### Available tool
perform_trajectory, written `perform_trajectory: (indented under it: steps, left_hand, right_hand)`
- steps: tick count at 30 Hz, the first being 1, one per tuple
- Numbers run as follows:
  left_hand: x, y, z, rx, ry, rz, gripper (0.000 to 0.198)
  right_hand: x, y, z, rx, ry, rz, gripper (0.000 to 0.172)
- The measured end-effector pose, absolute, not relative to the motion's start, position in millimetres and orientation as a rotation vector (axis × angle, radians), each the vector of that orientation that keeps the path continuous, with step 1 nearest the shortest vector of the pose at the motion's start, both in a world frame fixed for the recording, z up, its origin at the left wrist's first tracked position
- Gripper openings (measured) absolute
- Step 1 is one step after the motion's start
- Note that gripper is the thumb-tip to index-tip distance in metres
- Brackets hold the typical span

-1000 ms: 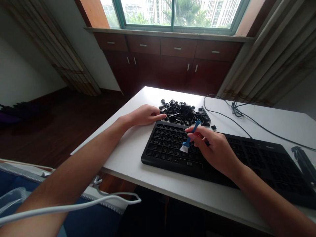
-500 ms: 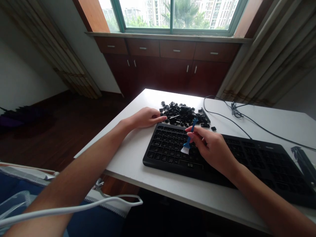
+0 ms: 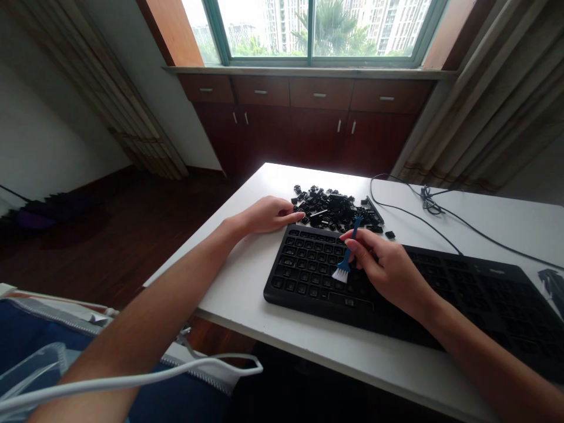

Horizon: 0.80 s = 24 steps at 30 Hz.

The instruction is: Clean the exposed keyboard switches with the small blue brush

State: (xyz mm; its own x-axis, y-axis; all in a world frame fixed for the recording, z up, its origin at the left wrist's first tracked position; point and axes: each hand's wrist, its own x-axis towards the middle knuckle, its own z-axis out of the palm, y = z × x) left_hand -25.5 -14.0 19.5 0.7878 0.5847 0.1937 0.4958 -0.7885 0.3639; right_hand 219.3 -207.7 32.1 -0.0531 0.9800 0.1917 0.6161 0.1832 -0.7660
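Note:
A black keyboard [image 3: 308, 302] with its keycaps off lies on the white table, its key sockets bare. Between the thumb and fingers of my right hand [image 3: 383, 258] is a small blue brush [image 3: 348, 255]. Its white bristles point down over the sockets in the keyboard's left half. My left hand [image 3: 269, 214] rests on the table at the keyboard's far left corner, thumb stretched along the back edge and the other fingers loosely bent. Nothing shows in that hand, though its fingertips are partly hidden. Just beyond it lies a heap of loose black keycaps [image 3: 330, 205].
A black cable [image 3: 414, 211] runs from the keyboard's back across the table [image 3: 238, 282], with a tied bundle. A dark object [image 3: 553, 285] sits at the right edge. Below left, a white cord [image 3: 176, 371] crosses in front of a blue zipped bag [image 3: 176, 402].
The whole view has shifted slightly, so everything sits a little lower and further right. The brush stays over nearly the same sockets, and my left hand keeps its place.

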Motion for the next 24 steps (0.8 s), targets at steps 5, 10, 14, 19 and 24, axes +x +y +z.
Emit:
perform_trajectory:
  steps: [5, 10, 14, 19, 24]
  left_hand:
    - [-25.8, -14.0, 20.0, 2.68, 0.842, 0.433, 0.054]
    - [-25.5, -13.1, 18.8, 2.68, 0.824, 0.458, 0.054]
    - [-25.2, -12.9, 18.3, 2.691, 0.807, 0.475, 0.053]
    - [-24.7, -12.8, 17.6, 2.688, 0.813, 0.47, 0.053]
    - [-23.7, -12.0, 17.2, 2.666, 0.826, 0.465, 0.052]
  right_hand:
    - [220.7, -207.4, 34.4, -1.493, -1.706, 0.75, 0.027]
    - [221.2, -206.3, 35.2, -1.469, -1.69, 0.793, 0.026]
    - [220.2, -206.6, 33.7, -1.501, -1.719, 0.695, 0.023]
    - [220.8, -209.5, 32.2, -1.477, -1.783, 0.586, 0.019]
    - [222.3, -213.0, 31.7, -1.401, -1.861, 0.444, 0.017]
